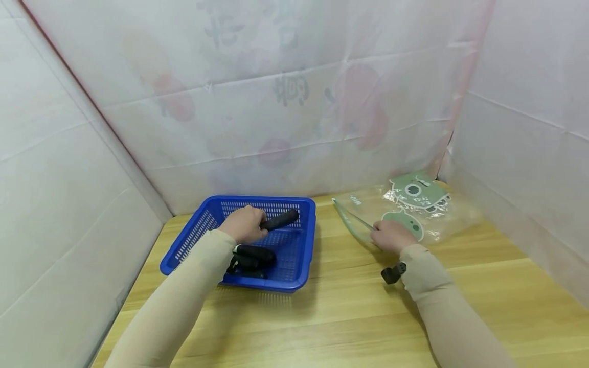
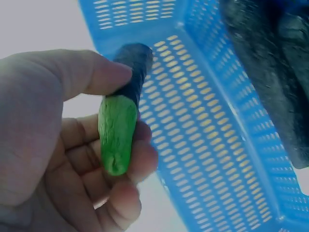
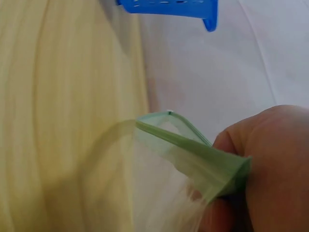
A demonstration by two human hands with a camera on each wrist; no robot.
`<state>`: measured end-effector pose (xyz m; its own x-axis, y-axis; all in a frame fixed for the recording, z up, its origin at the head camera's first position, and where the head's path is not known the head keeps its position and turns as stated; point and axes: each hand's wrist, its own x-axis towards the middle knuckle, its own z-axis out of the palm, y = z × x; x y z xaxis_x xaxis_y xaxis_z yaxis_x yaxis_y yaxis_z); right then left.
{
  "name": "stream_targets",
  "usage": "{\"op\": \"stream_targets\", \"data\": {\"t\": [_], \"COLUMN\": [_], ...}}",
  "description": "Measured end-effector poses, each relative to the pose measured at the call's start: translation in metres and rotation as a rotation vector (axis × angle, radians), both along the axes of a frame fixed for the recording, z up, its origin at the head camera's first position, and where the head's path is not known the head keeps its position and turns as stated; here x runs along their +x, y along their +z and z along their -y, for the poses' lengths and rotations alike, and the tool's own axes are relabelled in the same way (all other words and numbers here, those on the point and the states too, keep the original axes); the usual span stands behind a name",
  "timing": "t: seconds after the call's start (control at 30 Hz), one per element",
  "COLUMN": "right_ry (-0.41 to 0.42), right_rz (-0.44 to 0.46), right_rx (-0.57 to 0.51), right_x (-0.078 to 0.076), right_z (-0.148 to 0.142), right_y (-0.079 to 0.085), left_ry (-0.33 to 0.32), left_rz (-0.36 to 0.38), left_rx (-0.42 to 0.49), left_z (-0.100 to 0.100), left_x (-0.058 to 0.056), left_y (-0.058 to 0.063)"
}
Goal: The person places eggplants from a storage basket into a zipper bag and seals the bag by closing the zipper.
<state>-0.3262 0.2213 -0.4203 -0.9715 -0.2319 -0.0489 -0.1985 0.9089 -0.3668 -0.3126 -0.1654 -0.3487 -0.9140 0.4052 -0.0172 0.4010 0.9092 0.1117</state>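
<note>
My left hand [image 1: 245, 225] is above the blue basket [image 1: 304, 276], gripping a long dark eggplant [image 1: 281, 220]. In the left wrist view, the thumb presses on the dark body of this eggplant [image 2: 117, 133] and the fingers curl under its green stem end. More dark, elongated pieces [image 1: 255, 255] lie in the basket, partly hidden by my left forearm. On the right, my right hand [image 1: 393, 236] pinches the green edge of a clear zip bag [image 1: 368, 204] with green cartoon prints. The bag's mouth gapes, as its green rim [image 3: 193, 147] shows in the right wrist view.
The basket and bag rest on a wooden table [image 1: 340, 327], with a stretch of bare wood between them. White printed sheeting [image 1: 285, 128] hangs behind the table, and plain white sheeting [image 1: 529, 153] stands at both sides. A small black device [image 1: 393, 273] is at my right wrist.
</note>
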Motion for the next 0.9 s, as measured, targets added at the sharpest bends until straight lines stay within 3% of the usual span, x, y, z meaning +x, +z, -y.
{"op": "stream_targets", "data": {"t": [0.27,0.37,0.53,0.7,0.9], "right_ry": [0.027,0.034,0.035,0.009,0.012], "right_rz": [0.001,-0.006,-0.054,-0.084,-0.109], "right_rx": [-0.014,-0.020,-0.028,-0.061,-0.070], "right_x": [0.008,0.008,0.006,0.009,0.013], "right_z": [0.006,0.006,0.004,0.002,0.003], "right_y": [0.018,0.022,0.024,0.026,0.030], "left_ry": [0.031,0.035,0.058,0.070,0.106], "left_rz": [-0.057,-0.103,-0.184,-0.274,-0.278], "left_rx": [0.004,0.048,0.175,0.290,0.385], "left_z": [0.001,-0.002,-0.012,-0.022,-0.028], "left_x": [0.016,0.026,0.043,0.052,0.062], "left_y": [0.021,0.026,0.023,0.014,0.011]}}
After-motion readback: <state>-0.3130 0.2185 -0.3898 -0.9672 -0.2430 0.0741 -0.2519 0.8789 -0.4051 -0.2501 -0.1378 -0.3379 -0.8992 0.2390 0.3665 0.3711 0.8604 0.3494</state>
